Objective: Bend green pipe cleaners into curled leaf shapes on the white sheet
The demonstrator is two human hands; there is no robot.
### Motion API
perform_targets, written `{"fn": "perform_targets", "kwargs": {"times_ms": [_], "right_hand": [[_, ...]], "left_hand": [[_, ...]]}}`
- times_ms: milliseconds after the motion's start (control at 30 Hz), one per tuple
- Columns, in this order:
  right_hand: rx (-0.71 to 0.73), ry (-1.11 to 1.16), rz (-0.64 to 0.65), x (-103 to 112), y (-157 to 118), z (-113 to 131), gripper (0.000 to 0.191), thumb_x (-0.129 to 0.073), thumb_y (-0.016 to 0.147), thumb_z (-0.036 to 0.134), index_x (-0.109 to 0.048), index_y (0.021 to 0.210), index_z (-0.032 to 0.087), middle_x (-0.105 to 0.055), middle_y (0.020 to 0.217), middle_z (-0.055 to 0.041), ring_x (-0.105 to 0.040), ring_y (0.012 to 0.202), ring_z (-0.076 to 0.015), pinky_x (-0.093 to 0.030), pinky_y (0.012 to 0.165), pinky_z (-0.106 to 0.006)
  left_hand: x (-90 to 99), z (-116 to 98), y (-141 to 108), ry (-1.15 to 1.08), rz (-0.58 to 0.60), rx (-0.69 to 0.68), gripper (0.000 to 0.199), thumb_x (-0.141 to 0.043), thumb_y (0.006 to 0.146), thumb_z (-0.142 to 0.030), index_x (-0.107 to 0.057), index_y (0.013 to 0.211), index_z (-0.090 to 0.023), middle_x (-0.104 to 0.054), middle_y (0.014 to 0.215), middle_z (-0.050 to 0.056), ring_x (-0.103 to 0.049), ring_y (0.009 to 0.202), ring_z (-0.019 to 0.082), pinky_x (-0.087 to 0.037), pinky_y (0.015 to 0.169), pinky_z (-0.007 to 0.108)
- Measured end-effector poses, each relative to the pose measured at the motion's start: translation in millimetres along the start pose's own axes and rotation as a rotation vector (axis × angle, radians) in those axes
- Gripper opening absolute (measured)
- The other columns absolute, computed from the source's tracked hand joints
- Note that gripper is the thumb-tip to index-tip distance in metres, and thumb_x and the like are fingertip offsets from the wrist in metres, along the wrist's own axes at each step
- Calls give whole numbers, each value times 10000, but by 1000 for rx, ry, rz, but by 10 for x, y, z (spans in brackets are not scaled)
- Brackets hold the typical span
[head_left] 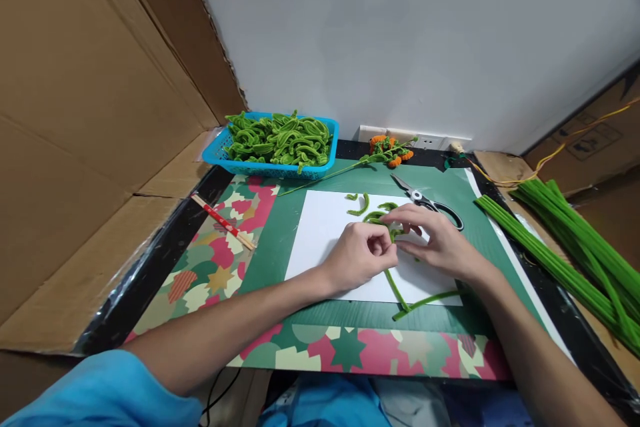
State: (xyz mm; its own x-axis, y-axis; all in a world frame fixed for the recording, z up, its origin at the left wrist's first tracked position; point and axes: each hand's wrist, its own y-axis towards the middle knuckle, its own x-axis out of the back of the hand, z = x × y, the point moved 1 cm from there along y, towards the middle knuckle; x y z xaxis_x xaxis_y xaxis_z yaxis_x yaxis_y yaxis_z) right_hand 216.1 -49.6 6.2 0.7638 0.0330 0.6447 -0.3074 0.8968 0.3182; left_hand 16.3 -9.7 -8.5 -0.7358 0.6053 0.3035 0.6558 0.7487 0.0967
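Observation:
Above the white sheet [315, 233], my left hand [361, 255] pinches the upper part of a fuzzy green stem [395, 287], its thumb and index finger pressed together. My right hand [433, 240] is close on the right, fingers curved around the green curled pieces at the top of that stem; what its fingertips grip is too small to make out. Small curled green pieces [365, 204] lie on the sheet just beyond my hands. Below my hands, the stem's lower end meets another green stem [435, 298] that slants to the right.
A blue basket [270, 170] of green twisted pieces stands at the back left. Black-handled scissors [425, 200] and an orange-and-green piece [393, 150] lie behind my hands. Wrapped chopsticks [223, 221] are on the left, long green stems [575, 247] on the right. Cardboard [90, 113] walls the left side.

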Motion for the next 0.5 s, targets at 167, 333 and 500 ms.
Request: {"fn": "perform_targets", "kwargs": {"times_ms": [167,333,500], "right_hand": [[3,-85,12,123,-12,-10,189,-650,997,146,-815,983,235,-790,1025,-66,-751,929,-211,-574,831,-313],[-201,-195,86,337,-153,20,148,-680,1007,207,-826,994,222,-780,944,-46,-697,765,-183,-503,690,-275],[-306,-240,240,343,-325,145,227,-598,1073,290,-815,1128,253,-758,1054,-67,-717,877,-216,-502,748,-298]], "left_hand": [[15,-6,10,34,21,-29,219,-652,935,-301,-654,752,-182,-563,652,-29,-476,606,120,-343,577,245],[42,-9,31,-69,4,4,290,-624,969,-370,-630,751,-179,-569,663,-20,-491,605,127,-351,574,249],[41,15,24,-114,-22,25,279,-647,939,-371,-620,740,-176,-570,649,-22,-515,602,130,-353,573,254]]}}
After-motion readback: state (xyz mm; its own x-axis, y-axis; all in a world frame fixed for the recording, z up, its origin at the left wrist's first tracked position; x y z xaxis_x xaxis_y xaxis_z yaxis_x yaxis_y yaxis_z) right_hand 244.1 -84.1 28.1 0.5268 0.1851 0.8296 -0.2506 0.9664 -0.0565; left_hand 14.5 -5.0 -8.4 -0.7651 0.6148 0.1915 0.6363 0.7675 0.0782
